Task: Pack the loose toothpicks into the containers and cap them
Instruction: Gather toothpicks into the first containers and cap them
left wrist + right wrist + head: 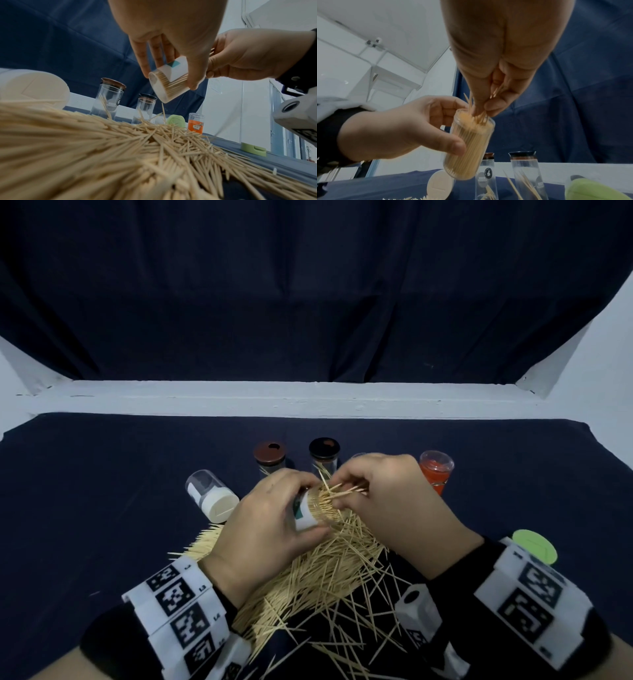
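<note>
Head view: a white-capped jar (210, 497) lies left of the hands. The left hand (270, 522) has fingers and thumb wrapped around a full container (310, 508), tilted above the toothpick pile (322, 570) at the bench's near middle. The right hand (383, 491) pinches a bundle (346, 491) into its mouth. A green lid (534, 546) lies far right.

black sleeves (113, 642), white marker-coded wristbands (178, 607)

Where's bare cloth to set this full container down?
Bare cloth left of the lying white-capped container, and between the orange container and green cap. Crowded: the toothpick pile under both hands, and the capped jars behind.
</note>
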